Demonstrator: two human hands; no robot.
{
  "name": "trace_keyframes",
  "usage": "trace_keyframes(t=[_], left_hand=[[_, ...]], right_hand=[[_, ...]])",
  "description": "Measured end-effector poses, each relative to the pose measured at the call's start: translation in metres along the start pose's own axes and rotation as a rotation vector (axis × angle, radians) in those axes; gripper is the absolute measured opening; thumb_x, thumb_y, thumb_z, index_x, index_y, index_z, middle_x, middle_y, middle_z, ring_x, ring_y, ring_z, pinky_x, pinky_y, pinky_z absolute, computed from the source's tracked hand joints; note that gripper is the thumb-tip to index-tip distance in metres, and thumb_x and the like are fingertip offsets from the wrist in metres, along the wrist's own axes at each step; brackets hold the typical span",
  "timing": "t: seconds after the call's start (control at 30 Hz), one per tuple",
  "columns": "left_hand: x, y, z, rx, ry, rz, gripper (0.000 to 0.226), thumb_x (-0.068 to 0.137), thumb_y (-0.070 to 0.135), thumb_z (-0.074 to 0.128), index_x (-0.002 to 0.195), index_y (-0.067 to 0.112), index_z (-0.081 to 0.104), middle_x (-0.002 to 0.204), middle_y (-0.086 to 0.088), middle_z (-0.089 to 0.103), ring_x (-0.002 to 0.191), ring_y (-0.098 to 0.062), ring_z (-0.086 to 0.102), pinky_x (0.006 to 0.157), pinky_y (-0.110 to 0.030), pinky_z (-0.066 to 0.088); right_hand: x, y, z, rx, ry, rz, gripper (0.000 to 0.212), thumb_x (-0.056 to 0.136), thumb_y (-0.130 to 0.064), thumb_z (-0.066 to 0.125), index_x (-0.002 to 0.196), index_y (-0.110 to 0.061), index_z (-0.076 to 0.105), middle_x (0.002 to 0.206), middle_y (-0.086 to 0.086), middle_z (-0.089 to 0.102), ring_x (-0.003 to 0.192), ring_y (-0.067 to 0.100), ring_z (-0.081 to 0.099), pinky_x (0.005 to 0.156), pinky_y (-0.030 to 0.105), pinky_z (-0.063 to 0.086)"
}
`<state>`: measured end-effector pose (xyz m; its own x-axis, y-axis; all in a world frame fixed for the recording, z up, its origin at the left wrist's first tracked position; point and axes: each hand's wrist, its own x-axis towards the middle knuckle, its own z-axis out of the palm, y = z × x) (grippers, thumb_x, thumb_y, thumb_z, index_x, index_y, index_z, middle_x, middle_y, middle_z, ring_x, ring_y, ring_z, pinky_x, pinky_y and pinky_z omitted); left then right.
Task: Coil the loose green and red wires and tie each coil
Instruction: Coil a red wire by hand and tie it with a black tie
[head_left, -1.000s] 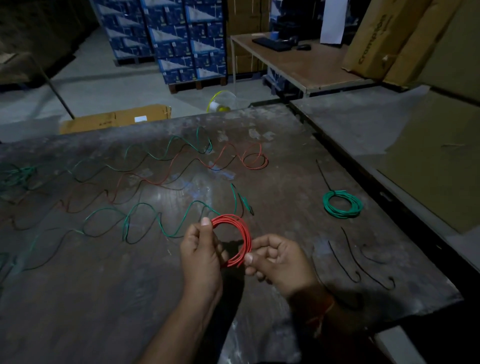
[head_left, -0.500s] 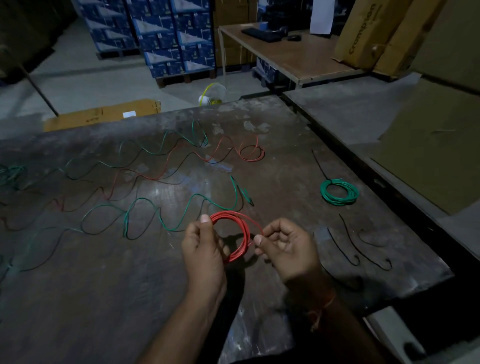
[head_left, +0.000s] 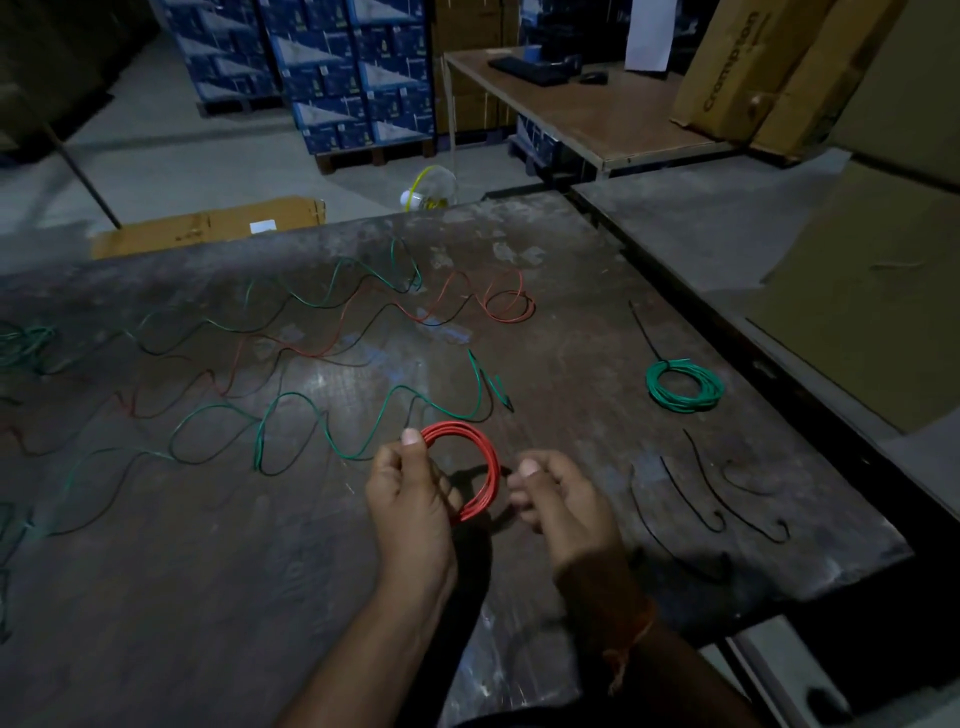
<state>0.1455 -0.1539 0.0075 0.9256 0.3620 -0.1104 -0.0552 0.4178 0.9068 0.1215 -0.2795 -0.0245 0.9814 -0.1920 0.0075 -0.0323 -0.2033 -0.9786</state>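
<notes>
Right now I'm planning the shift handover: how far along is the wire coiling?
Done: one green coil lies tied on the table. In hand: a red coil, gripped by the left hand, the right hand at its edge; no tie visible yet. Left: loose green wire and red wire, with black ties waiting.

A dim warehouse or storeroom. Blue printed cartons are stacked on pallets across a bare concrete floor, large brown cardboard boxes lean at right, beyond a scuffed, worn workbench.
</notes>
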Motion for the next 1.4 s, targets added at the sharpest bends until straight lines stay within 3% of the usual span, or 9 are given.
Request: trace_keyframes(t=[0.07, 0.13, 0.27, 0.4, 0.6, 0.87, 1.07, 1.27, 1.4], left_hand=[[-0.002, -0.003, 0.002, 0.009, -0.028, -0.024, 0.033, 0.106, 0.026, 0.046, 0.075, 0.019, 0.037, 0.052, 0.005, 0.03, 0.041, -0.007, 0.028, 0.04, -0.021, 0.027], [-0.004, -0.005, 0.004, 0.018, -0.046, -0.037, 0.033, 0.106, 0.026, 0.046, 0.075, 0.019, 0.038, 0.05, 0.005, 0.029, 0.04, -0.007, 0.028, 0.041, -0.021, 0.027], [-0.005, -0.008, 0.006, 0.073, -0.037, -0.05, 0.03, 0.107, 0.025, 0.045, 0.079, 0.016, 0.042, 0.05, 0.005, 0.032, 0.039, -0.009, 0.032, 0.039, -0.02, 0.028], [-0.006, -0.014, 0.009, -0.012, -0.059, -0.2, 0.028, 0.107, 0.019, 0.044, 0.079, 0.016, 0.044, 0.055, 0.002, 0.036, 0.043, -0.008, 0.034, 0.041, -0.021, 0.032], [-0.015, -0.023, 0.015, -0.149, -0.02, -0.39, 0.029, 0.106, 0.021, 0.042, 0.078, 0.02, 0.048, 0.054, 0.003, 0.038, 0.045, -0.009, 0.037, 0.046, -0.023, 0.036], [0.0, -0.071, 0.001, 0.138, 0.075, -0.31, 0.023, 0.103, 0.017, 0.048, 0.083, 0.009, 0.055, 0.066, -0.011, 0.045, 0.045, -0.014, 0.036, 0.04, -0.016, 0.028], [0.005, -0.088, 0.0, 0.558, -0.122, -0.091, 0.036, 0.094, 0.043, 0.055, 0.065, 0.023, 0.049, 0.059, -0.001, 0.049, 0.056, -0.018, 0.047, 0.055, -0.041, 0.041], [-0.002, -0.086, 0.011, 0.763, -0.192, 0.12, 0.03, 0.101, 0.032, 0.056, 0.076, 0.015, 0.052, 0.067, 0.001, 0.058, 0.064, -0.017, 0.055, 0.064, -0.04, 0.045], [-0.001, -0.091, 0.01, 0.758, -0.203, 0.124, 0.026, 0.1, 0.033, 0.056, 0.08, 0.017, 0.055, 0.071, -0.002, 0.062, 0.07, -0.019, 0.06, 0.065, -0.039, 0.048]], right_hand=[[0.004, -0.001, 0.005, 0.053, -0.063, 0.025, 0.053, 0.084, -0.08, 0.041, 0.124, -0.05, 0.057, 0.109, -0.019, 0.071, 0.102, 0.002, 0.067, 0.092, 0.039, 0.055], [0.004, -0.006, 0.013, 0.079, -0.145, -0.013, 0.053, 0.092, -0.065, 0.042, 0.134, -0.036, 0.057, 0.105, -0.014, 0.072, 0.094, 0.002, 0.068, 0.082, 0.028, 0.054], [0.001, -0.004, 0.024, 0.258, -0.054, -0.015, 0.035, 0.096, -0.028, 0.049, 0.125, -0.028, 0.069, 0.074, -0.007, 0.062, 0.072, 0.01, 0.057, 0.071, 0.026, 0.046], [0.003, 0.0, 0.023, 0.393, 0.046, 0.07, 0.031, 0.103, -0.014, 0.051, 0.123, -0.027, 0.072, 0.075, -0.003, 0.061, 0.076, 0.021, 0.055, 0.077, 0.038, 0.048], [-0.004, 0.0, 0.023, 0.509, 0.062, 0.113, 0.034, 0.106, -0.006, 0.046, 0.124, -0.025, 0.067, 0.079, 0.015, 0.057, 0.072, 0.023, 0.053, 0.065, 0.027, 0.051], [-0.002, 0.034, -0.023, -0.151, -0.045, -0.034, 0.036, 0.103, -0.029, 0.057, 0.07, -0.036, 0.069, 0.057, -0.017, 0.058, 0.056, -0.003, 0.052, 0.061, 0.023, 0.042], [-0.002, 0.064, -0.062, -0.907, 0.289, -0.277, 0.02, 0.076, -0.027, 0.072, 0.073, -0.008, 0.067, 0.061, 0.009, 0.061, 0.06, 0.031, 0.061, 0.064, 0.041, 0.055], [0.001, 0.062, -0.053, -0.955, 0.222, -0.217, 0.017, 0.075, -0.011, 0.079, 0.072, -0.008, 0.062, 0.064, 0.011, 0.061, 0.06, 0.032, 0.062, 0.058, 0.041, 0.056], [-0.006, 0.048, -0.06, -0.435, 0.286, -0.043, 0.018, 0.098, -0.027, 0.049, 0.085, -0.018, 0.057, 0.077, 0.004, 0.06, 0.071, 0.023, 0.059, 0.066, 0.042, 0.051]])
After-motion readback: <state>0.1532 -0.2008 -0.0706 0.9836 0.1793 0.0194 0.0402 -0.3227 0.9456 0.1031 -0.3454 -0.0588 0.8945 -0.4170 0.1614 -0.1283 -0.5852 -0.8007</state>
